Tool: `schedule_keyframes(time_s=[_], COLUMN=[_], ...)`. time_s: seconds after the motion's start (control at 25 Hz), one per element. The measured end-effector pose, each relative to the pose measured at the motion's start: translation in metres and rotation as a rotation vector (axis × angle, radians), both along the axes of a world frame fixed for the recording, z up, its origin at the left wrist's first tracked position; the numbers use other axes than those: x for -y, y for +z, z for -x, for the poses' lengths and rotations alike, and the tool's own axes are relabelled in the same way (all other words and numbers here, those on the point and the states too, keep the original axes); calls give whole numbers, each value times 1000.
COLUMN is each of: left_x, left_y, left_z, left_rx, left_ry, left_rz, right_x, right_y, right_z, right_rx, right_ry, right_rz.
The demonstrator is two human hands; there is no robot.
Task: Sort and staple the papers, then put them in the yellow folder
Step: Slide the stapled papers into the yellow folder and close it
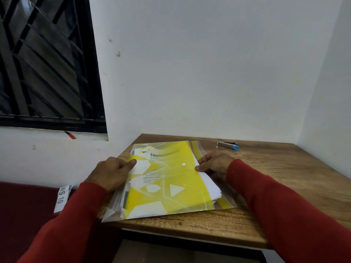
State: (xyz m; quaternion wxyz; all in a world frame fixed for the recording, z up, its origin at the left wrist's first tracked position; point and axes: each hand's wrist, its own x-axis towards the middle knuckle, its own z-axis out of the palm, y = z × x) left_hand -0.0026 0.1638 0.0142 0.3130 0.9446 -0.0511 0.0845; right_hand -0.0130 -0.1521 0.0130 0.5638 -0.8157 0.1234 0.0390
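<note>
The left hand (112,172) grips the left edge of the translucent yellow plastic folder (167,179), thumb on top and fingers curled under it. The right hand (214,164) pinches the folder's open right edge, where the stack of white papers (209,186) still pokes out past the yellow cover. The folder lies flat on the wooden desk (275,177), its near left corner overhanging the desk edge. The papers sit mostly inside it, so the filing step looks close to finished.

From here the sheets could catch or crumple at the mouth if pushed in unevenly, since the stack looks fanned at its right side. The flap may then fail to close over the white snap button (183,164). The overhanging corner could also let the folder slide off if the left hand lets go.

A silver stapler with a blue end (228,145) lies well apart at the back of the desk. A white label (61,198) beside the left sleeve reads "WS 10". The print seen through the folder is too blurred to read
</note>
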Motion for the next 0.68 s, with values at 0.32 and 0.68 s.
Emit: schedule_keyframes(time_s=[0.32,0.68], left_x=[-3,1], left_y=[-13,-28], left_z=[-10,-11], left_rx=[44,137], left_ry=[37,54], left_rz=[-93,-101], right_x=[-1,-16], right_y=[20,17], right_z=[4,-8], right_rx=[-17,-89], right_ry=[49,6], right_rz=[369,-136])
